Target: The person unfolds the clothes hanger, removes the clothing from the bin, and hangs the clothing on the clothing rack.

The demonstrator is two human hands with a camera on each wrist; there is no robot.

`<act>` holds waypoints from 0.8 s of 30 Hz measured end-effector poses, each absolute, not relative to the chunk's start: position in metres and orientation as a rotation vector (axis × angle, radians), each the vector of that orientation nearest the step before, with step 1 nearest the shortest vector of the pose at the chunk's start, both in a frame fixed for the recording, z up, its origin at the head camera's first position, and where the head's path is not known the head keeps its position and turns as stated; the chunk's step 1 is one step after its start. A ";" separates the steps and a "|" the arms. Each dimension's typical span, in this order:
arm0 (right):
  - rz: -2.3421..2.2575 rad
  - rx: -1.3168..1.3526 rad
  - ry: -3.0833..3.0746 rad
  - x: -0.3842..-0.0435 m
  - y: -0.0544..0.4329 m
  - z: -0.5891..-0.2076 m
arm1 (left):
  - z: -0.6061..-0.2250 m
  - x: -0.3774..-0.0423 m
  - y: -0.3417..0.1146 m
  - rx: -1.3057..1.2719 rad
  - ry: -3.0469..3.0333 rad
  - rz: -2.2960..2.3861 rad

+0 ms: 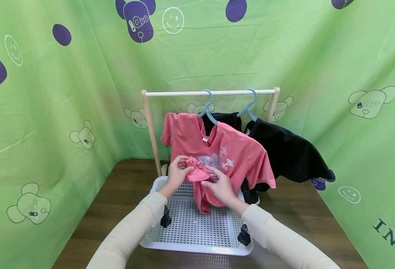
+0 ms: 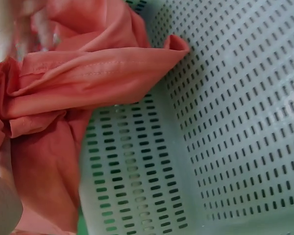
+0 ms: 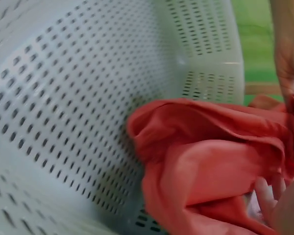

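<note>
A pink T-shirt point(image 1: 184, 130) hangs on a light blue hanger point(image 1: 207, 111), its lower front gathered into a knot-like bunch point(image 1: 197, 172). My left hand point(image 1: 176, 173) pinches the left side of this bunch between thumb and fingers. At the bunch's right side is my right hand point(image 1: 221, 186), its thumb and fingers spread apart and loosely bent against the cloth. Part of the shirt dangles into a white perforated basket point(image 1: 197, 248). In the left wrist view, a folded hem with stitching point(image 2: 103, 68) shows over the basket. Loose folds point(image 3: 215, 166) fill the right wrist view's lower right.
The rack has a white rail point(image 1: 177, 93) and wooden posts point(image 1: 152, 134). A black garment point(image 1: 288, 153) hangs on a second blue hanger point(image 1: 250, 108) to the right. Green printed cloth point(image 1: 83, 74) surrounds the brown wood-grain surface point(image 1: 123, 194).
</note>
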State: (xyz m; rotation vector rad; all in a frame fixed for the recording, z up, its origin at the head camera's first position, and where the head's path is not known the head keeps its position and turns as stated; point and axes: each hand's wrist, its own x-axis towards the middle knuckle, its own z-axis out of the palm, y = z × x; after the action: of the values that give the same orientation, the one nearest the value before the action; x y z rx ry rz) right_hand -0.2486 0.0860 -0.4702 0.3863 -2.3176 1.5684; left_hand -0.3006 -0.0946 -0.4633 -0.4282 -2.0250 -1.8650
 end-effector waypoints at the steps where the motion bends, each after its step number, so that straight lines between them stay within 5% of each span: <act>1: 1.504 0.404 -2.326 -0.248 0.086 -0.473 | -0.464 -0.303 -0.095 -0.415 -2.024 -1.856; 15: 1.210 0.514 -2.521 -0.241 0.079 -0.485 | -0.475 -0.315 -0.102 -0.213 -2.233 -1.620; 24: 1.230 0.476 -2.517 -0.243 0.084 -0.486 | -0.475 -0.303 -0.113 -0.477 -2.185 -1.458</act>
State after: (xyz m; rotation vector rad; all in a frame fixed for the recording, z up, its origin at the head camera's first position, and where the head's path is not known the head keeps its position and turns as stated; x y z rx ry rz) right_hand -0.2430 0.0835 -0.4865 0.4762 -2.5171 1.2299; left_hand -0.3028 -0.1135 -0.4750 -0.4771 -2.1847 -1.4575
